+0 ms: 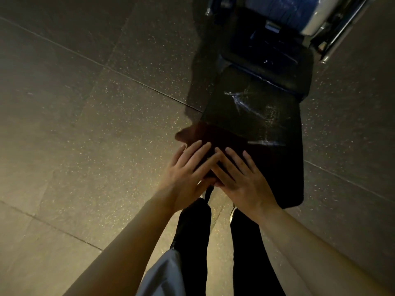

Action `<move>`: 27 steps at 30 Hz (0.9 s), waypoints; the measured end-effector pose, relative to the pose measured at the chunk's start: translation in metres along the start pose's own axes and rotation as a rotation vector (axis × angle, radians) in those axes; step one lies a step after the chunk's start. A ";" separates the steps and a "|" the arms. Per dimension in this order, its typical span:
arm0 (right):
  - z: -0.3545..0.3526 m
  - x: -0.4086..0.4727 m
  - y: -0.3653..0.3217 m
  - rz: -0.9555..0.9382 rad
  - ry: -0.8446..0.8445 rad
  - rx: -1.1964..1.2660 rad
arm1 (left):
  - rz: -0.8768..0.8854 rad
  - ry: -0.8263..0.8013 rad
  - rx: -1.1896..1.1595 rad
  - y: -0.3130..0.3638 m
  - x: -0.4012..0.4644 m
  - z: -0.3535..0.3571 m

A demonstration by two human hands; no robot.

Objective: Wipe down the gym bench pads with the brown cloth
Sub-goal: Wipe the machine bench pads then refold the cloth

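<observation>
Hands press flat, fingers spread and overlapping at the tips: the left hand [186,174] and right hand [239,178] both bear down on the brown cloth [213,135], which lies on the near end of the bench pad [267,116]. The cloth overhangs the left edge, so an uneven push could drag it onto the floor [85,124].

Both hands, left [188,174] and right [241,178], flat, fingers overlapping.
</observation>
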State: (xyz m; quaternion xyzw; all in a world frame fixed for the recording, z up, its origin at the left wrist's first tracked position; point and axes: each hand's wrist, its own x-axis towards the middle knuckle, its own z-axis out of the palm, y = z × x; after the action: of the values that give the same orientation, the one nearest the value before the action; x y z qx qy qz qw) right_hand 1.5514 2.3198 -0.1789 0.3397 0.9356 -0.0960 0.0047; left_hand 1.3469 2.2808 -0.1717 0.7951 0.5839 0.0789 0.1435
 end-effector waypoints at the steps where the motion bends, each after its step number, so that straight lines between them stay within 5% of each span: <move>1: -0.001 -0.009 0.002 0.018 0.001 -0.004 | 0.036 -0.008 0.023 0.000 0.001 0.002; 8: -0.007 -0.090 0.030 0.228 0.019 0.069 | 0.124 0.064 0.202 0.005 0.014 0.019; 15: -0.008 -0.055 -0.004 0.696 0.101 0.141 | 0.275 0.199 0.306 0.005 0.034 0.031; 20: -0.003 -0.040 0.018 0.341 0.055 0.038 | 0.367 0.181 0.297 -0.017 0.047 0.024; 27: 0.004 -0.053 0.028 0.267 0.134 -0.012 | 0.297 0.180 0.305 0.000 0.043 0.026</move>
State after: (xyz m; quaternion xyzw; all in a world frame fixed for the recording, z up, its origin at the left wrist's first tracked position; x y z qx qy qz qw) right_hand 1.6097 2.3060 -0.1837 0.4668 0.8809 -0.0657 -0.0430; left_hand 1.3678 2.3181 -0.1978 0.8746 0.4762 0.0807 -0.0439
